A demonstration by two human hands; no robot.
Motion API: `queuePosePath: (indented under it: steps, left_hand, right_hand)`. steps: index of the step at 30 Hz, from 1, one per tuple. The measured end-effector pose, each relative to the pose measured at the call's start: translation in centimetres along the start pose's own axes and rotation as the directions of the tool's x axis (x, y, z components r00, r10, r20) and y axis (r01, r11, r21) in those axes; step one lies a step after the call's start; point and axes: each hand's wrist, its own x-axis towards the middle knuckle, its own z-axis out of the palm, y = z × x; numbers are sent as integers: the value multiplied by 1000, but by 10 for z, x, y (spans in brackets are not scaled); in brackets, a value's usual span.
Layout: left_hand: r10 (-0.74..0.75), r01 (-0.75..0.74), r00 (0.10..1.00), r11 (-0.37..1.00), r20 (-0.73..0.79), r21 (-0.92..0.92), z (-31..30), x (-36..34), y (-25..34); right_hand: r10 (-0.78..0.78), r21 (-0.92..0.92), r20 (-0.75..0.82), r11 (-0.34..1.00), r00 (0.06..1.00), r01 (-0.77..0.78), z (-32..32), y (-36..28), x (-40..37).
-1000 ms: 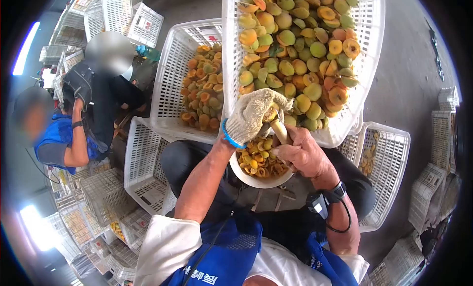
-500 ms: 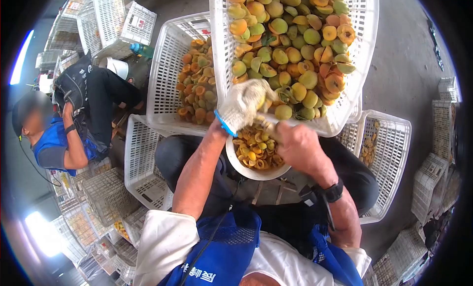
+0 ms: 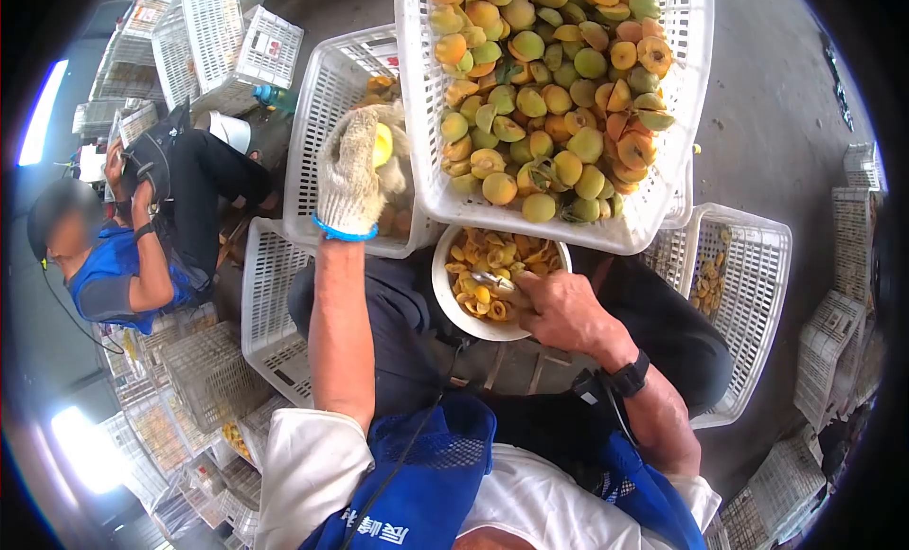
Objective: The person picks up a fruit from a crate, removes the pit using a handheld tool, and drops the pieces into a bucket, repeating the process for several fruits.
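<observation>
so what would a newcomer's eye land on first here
Probably the white crate heaped with cut fruit, top centre. Below it, the bare right hand holds a silvery tool over the white bowl of fruit pieces. The gloved left hand, blue-cuffed, grasps a yellow piece over the left-hand crate.

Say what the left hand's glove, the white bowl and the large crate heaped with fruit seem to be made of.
Glove: probably knitted cotton-type fabric, matte, judging by its coarse, fuzzy surface.
Large crate: likely moulded plastic, smooth and white, given its rigid walls with regular slots.
White bowl: smooth and opaque with a plain rim; plastic seems likely, but enamelled metal is possible.
</observation>
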Motion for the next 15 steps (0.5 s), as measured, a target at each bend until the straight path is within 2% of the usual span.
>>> queuePosePath:
  steps: [1,2,3,4,5,6,7,8,9,10,11,12,13,14,15]
  left_hand:
    - [74,-67,997,970,-21,235,-10,6,1]
    - [177,-177,983,884,40,433,-19,10,2]
    - [156,-154,987,856,36,494,-30,15,0]
    - [137,-131,990,825,30,550,-34,20,0]
    - [141,-133,990,827,28,547,-37,25,-1]
    - [317,-227,946,490,71,841,-35,27,3]
    - [443,-232,877,50,186,971,-34,26,6]
    - [442,-233,877,47,189,971,-32,22,8]
    - [488,-154,865,36,117,987,-26,15,11]
    - [534,-75,844,32,46,997,-14,7,15]
    - [519,-135,853,125,51,983,3,-10,13]
    - [485,-216,861,84,150,973,5,-13,-10]
    - [370,-231,913,129,169,964,30,-30,-11]
    - [244,-205,947,-39,209,978,52,-42,-21]
    - [85,-253,963,-42,256,966,66,-48,-32]
  right_hand:
    - [-2,0,-1,1000,1000,2,4,3,-2]
    - [45,-137,32,990,998,-40,12,10,-4]
    - [94,-274,59,959,994,-75,17,14,-4]
    - [91,-278,59,958,994,-71,18,15,-4]
    - [32,-245,-54,969,998,-45,18,16,-3]
    - [-21,-208,-167,978,986,-15,17,15,-2]
    - [24,-188,-218,980,976,-66,13,15,1]
    - [67,-166,-269,979,961,-115,7,13,3]
    - [131,-120,-312,977,941,-175,1,9,4]
    - [130,-121,-318,977,939,-176,-6,8,5]
    - [171,-91,-369,972,914,-218,-10,7,6]
    - [207,-61,-415,965,886,-254,-13,7,8]
    - [207,-40,-459,967,864,-253,-13,9,9]
    - [197,-44,-459,969,867,-244,-14,8,10]
    - [215,-44,-476,963,853,-267,-14,7,10]
